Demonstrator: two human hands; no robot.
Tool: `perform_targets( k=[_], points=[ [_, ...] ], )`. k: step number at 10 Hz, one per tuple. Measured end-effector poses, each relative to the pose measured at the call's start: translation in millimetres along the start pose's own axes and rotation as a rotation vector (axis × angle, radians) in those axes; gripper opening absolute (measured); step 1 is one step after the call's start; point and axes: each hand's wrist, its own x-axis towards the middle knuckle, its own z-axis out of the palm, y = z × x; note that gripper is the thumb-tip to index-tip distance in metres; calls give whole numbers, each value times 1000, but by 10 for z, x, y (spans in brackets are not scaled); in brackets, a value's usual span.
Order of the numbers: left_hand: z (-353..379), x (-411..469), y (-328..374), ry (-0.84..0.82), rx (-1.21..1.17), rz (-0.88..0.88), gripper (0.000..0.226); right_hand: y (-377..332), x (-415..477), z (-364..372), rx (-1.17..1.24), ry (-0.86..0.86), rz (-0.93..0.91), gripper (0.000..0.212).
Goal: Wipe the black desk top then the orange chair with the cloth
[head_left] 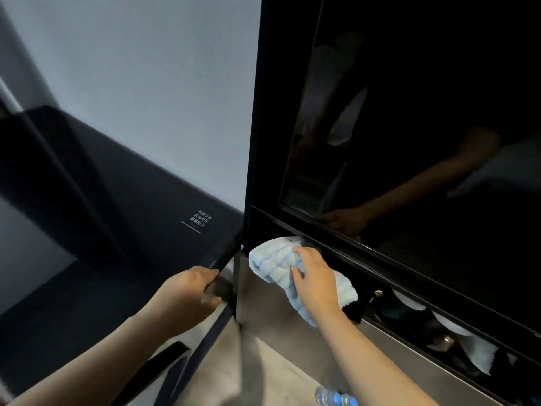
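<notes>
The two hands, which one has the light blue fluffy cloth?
The right hand, which grips the light blue fluffy cloth under the glossy black panel; the left hand holds only a dark bar beside it.

Tight here: the big black screen [409,136] hangs low, leaving only a thin gap [345,260] under its frame, and the cloth [270,263] gripped by the right hand [317,278] plugs that gap's left end. Further right the gap is crammed with dark and white clutter [445,332]. The left hand [187,291] wraps the black bar [229,254] at the corner. Open room lies left over the dark surface [117,206], up to the grey wall [146,83], and down the steel panel [275,320], with a water bottle [335,398] at the bottom edge.
</notes>
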Motion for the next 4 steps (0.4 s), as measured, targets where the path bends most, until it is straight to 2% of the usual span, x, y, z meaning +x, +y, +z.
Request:
perform_targets(
  k=[1, 2, 4],
  points=[
    [173, 137, 53, 17, 16, -57, 15, 242, 285, 152, -142, -38, -45, 38],
    [322, 194, 96, 18, 43, -153, 46, 348, 423, 187, -191, -151, 41, 43],
    [400, -108, 206, 117, 25, -212, 54, 264, 3, 60, -39, -63, -115, 44]
  ],
)
